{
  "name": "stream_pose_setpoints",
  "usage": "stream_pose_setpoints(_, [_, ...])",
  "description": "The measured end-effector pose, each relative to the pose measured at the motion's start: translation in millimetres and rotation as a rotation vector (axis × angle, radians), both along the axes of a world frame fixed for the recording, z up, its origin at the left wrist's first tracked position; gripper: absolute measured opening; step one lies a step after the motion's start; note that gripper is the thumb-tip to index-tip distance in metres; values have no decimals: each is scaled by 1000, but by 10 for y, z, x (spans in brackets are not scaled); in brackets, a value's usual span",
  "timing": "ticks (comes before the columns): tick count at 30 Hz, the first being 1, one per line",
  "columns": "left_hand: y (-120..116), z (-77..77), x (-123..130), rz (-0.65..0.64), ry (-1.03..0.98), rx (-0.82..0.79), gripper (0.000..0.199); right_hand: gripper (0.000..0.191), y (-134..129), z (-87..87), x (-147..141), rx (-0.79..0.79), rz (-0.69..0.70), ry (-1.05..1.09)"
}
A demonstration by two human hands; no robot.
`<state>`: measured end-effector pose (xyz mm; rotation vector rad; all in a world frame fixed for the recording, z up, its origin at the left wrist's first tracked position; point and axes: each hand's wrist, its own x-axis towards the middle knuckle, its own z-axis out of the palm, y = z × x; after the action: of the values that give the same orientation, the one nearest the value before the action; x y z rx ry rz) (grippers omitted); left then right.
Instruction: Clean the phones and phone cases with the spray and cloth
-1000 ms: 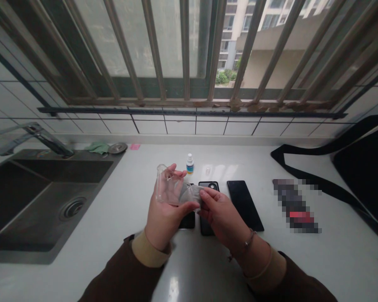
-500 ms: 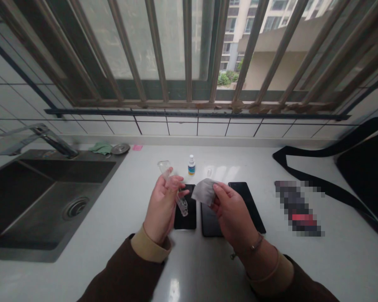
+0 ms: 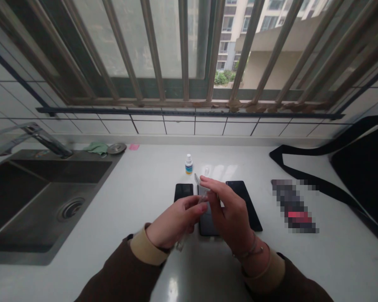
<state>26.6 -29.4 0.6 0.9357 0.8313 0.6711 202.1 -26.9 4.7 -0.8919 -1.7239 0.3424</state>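
My left hand (image 3: 178, 220) grips a clear plastic phone case (image 3: 180, 243), whose lower end sticks out below the palm. My right hand (image 3: 231, 205) is pressed up against the case's upper part, fingers together and bent over it. The grey cloth in that hand is mostly hidden; a pale edge (image 3: 202, 183) shows under the fingertips, and I cannot tell if it is cloth or case. Beneath the hands lie a black phone (image 3: 184, 190), a dark flat device (image 3: 206, 224) and another black device (image 3: 248, 206). A small white-capped bottle (image 3: 189, 165) stands just beyond.
To the left is a sink (image 3: 50, 256) with a faucet (image 3: 47, 140). A green cloth (image 3: 96, 147), a metal drain cover (image 3: 116, 148) and a pink slip (image 3: 134, 147) lie behind it. A blurred-out object (image 3: 294, 207) and a black strap (image 3: 315, 174) are at right.
My right hand has brought the grey cloth left onto the clear case. My left hand has turned the case and moved it slightly lower and to the right.
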Motion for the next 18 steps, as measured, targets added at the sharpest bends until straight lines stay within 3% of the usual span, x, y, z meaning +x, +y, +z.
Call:
stream_pose_setpoints(4, [13, 46, 9, 159, -159, -110, 44, 31, 41, -9, 1, 92, 67, -86])
stream_pose_setpoints(9, [105, 96, -18, 465, -418, -204, 14, 33, 6, -36, -30, 139, 258, -134])
stream_pose_setpoints(13, [209, 81, -103, 769, -454, -254, 11, 32, -60, -5, -55, 145, 391, -105])
stream_pose_setpoints(18, [241, 168, -204, 772, -537, -282, 8, 33, -86, 33, -60, 134, 396, -80])
